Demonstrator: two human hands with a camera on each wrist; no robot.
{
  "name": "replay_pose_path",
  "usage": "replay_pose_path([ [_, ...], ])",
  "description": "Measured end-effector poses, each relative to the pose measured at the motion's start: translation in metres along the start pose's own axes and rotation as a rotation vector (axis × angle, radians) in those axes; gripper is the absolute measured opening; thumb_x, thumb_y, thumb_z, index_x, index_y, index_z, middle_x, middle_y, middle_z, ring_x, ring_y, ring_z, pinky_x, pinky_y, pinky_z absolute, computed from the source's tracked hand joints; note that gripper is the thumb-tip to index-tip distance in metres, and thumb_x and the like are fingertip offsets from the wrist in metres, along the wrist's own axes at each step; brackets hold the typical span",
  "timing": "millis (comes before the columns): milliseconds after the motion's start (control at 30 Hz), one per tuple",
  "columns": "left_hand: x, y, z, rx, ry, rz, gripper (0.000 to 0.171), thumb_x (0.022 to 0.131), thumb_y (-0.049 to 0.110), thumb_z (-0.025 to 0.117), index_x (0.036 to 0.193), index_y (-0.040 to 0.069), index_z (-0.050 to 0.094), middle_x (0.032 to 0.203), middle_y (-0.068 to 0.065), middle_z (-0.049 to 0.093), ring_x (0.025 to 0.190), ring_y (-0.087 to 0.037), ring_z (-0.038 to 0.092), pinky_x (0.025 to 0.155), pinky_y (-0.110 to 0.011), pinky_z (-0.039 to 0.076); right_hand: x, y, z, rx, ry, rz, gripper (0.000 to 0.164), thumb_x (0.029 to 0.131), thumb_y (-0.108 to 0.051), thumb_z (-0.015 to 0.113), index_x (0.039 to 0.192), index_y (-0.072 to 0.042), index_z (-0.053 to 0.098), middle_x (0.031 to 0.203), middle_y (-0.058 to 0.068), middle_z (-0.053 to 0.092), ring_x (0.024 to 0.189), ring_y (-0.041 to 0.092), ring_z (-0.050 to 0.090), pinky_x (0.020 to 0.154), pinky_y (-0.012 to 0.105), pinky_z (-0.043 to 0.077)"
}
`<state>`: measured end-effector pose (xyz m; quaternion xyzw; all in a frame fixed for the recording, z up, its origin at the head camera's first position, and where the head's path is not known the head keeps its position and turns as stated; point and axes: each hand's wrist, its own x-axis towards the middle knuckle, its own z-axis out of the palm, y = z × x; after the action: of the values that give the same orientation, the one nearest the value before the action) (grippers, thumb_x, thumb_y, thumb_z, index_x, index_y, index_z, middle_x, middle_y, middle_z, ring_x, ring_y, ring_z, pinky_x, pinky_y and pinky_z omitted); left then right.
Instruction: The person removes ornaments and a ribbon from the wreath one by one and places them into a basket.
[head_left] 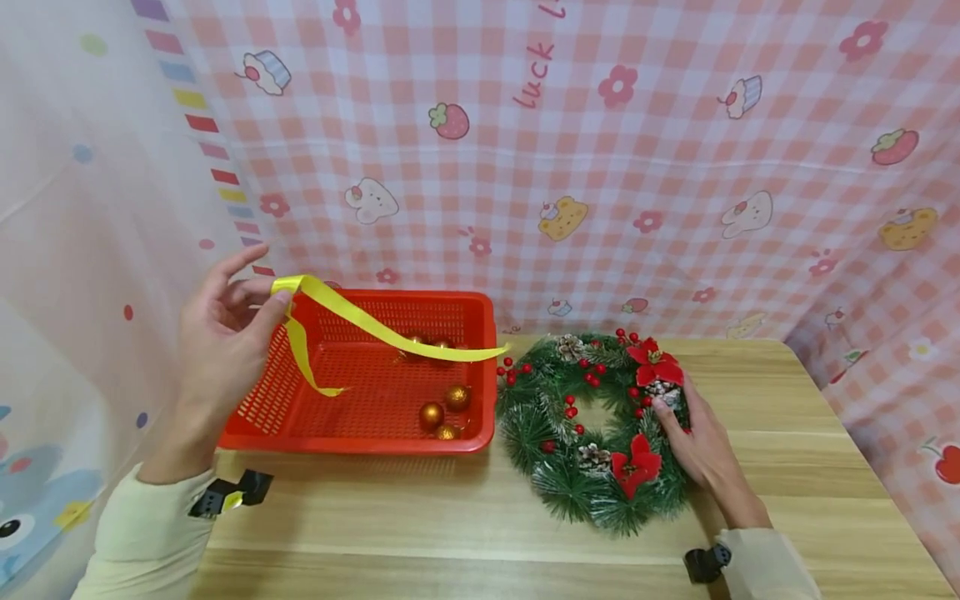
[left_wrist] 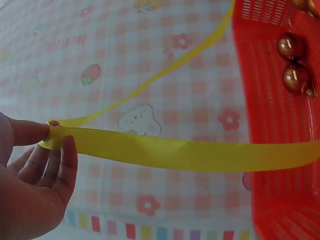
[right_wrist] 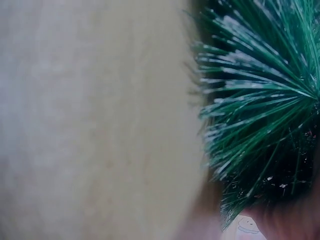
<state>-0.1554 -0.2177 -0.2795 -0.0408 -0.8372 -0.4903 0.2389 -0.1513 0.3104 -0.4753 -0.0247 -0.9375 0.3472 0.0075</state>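
Note:
Between thumb and fingers, my left hand [head_left: 228, 333] pinches a yellow ribbon [head_left: 360, 319] over the left end of the red basket. Two tails of the ribbon hang from the pinch, the longer one stretching right past the basket's rim. In the left wrist view the ribbon [left_wrist: 165, 152] loops round a finger. My right hand [head_left: 701, 437] grips the right side of a green wreath [head_left: 558, 479], thumb on top and the other fingers partly hidden by it. Red flowers, berries and pinecones decorate the wreath. The right wrist view shows its frosted needles [right_wrist: 260, 95] close up.
The red plastic basket [head_left: 360, 446] stands left of the wreath with several shiny gold-brown balls [head_left: 431, 416] inside. Both rest on a wooden table [head_left: 465, 533]. A pink checked cloth [head_left: 510, 167] hangs behind, with a pale curtain on the left.

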Motion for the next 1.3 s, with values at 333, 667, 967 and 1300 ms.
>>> replay_pose_path([
  [333, 0.0, -0.024, -0.028, 0.072, 0.116, -0.012, 0.05, 0.097, 0.013, 0.061, 0.144, 0.025, 0.048, 0.099, 0.022, 0.064, 0.08, -0.001, 0.063, 0.077, -0.008, 0.048, -0.001, -0.002, -0.002, -0.005, -0.01, 0.011, 0.079, 0.103, -0.056, 0.036, 0.159, -0.022, -0.009, 0.161, 0.03, 0.008, 0.142, 0.058, 0.015, 0.106, 0.075, 0.017],
  [667, -0.003, -0.032, -0.04, 0.163, 0.072, -0.139, 0.052, 0.099, 0.024, 0.059, 0.147, 0.032, 0.041, 0.107, 0.015, 0.064, 0.084, -0.002, 0.062, 0.077, -0.006, 0.046, -0.001, -0.002, -0.004, -0.001, -0.013, 0.015, 0.078, 0.103, -0.056, 0.034, 0.158, -0.023, -0.01, 0.161, 0.03, 0.004, 0.142, 0.058, 0.012, 0.107, 0.075, 0.015],
  [967, -0.006, -0.041, -0.03, 0.191, -0.038, -0.042, 0.052, 0.098, 0.021, 0.061, 0.147, 0.024, 0.044, 0.098, 0.011, 0.066, 0.081, 0.001, 0.061, 0.076, -0.007, 0.045, -0.001, -0.001, -0.002, -0.014, -0.018, 0.023, 0.079, 0.102, -0.057, 0.034, 0.158, -0.024, -0.01, 0.16, 0.032, 0.008, 0.14, 0.06, 0.015, 0.105, 0.076, 0.017],
  [1300, -0.008, -0.044, -0.015, 0.277, -0.175, -0.027, 0.053, 0.099, 0.02, 0.061, 0.148, 0.018, 0.041, 0.117, -0.016, 0.068, 0.097, -0.028, 0.062, 0.076, -0.008, 0.042, 0.0, -0.002, -0.001, -0.015, -0.023, 0.024, 0.079, 0.102, -0.057, 0.034, 0.158, -0.023, -0.011, 0.16, 0.032, 0.007, 0.14, 0.06, 0.014, 0.105, 0.076, 0.017],
])
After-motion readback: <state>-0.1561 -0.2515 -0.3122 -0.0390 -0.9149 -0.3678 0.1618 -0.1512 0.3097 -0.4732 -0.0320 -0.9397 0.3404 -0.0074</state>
